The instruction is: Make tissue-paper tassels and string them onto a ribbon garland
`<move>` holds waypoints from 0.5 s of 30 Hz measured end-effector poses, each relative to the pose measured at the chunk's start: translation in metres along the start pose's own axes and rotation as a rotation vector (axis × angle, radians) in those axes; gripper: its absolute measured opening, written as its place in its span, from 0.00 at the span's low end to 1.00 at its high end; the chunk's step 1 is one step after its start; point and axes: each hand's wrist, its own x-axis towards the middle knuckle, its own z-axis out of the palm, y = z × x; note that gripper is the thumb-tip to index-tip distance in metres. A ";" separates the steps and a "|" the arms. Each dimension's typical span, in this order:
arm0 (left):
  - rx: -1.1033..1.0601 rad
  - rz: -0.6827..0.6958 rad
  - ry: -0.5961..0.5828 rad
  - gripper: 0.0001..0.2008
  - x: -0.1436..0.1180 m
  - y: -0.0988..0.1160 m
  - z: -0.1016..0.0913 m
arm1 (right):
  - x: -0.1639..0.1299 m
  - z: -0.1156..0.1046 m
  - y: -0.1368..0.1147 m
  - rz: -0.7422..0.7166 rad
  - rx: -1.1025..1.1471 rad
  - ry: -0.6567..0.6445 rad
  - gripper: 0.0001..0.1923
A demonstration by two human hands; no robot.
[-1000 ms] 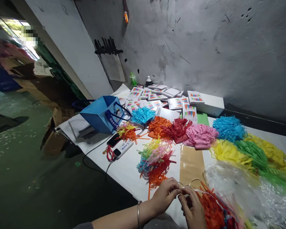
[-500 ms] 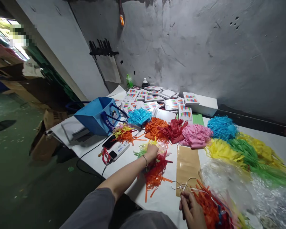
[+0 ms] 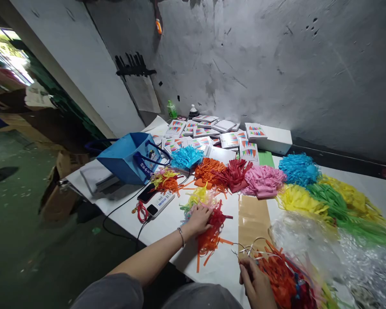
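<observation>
Left hand (image 3: 199,219) extended forward, fingers spread and laid flat on a mixed pile of multicoloured fringed paper tassels (image 3: 207,214) in yellow, pink, red and orange, at the near middle of the white-covered desk (image 3: 167,227). Thin bangle (image 3: 180,236) on the left wrist.

Right hand (image 3: 257,285) low at the desk's near edge, fingers curled, pinching a thin white ribbon (image 3: 249,250) that loops just in front of it. Exact pinch point hard to make out. Bundle of orange and red paper fringe (image 3: 284,279) touching the right hand, cut off by the lower frame edge.

Strip of brown tape (image 3: 252,219) on the desk between the two hands. Crinkled clear plastic bags (image 3: 312,240) to the right, contents blurred.

Further back: row of tassel heaps, blue (image 3: 186,156), orange (image 3: 209,169), dark red (image 3: 236,174), pink (image 3: 263,180), blue again (image 3: 297,167), yellow (image 3: 297,199), green (image 3: 331,201).

Left: blue paper gift bag (image 3: 128,156) with white lettering on its handle band, not readable. White power bank (image 3: 161,201) with printed label, too small to read; black phone (image 3: 147,193) beside it.

Rear: white cards printed with coloured triangle bunting (image 3: 249,150); text illegible.
</observation>
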 end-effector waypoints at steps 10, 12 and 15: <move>-0.327 -0.080 0.152 0.12 -0.023 -0.019 -0.003 | -0.009 0.009 0.018 -0.002 0.008 -0.033 0.23; -0.327 -0.282 0.229 0.14 -0.021 -0.031 -0.002 | -0.009 0.009 0.018 -0.009 -0.005 -0.039 0.23; -0.260 -0.393 0.155 0.09 -0.018 -0.043 0.007 | -0.007 0.010 0.014 -0.026 -0.010 -0.046 0.23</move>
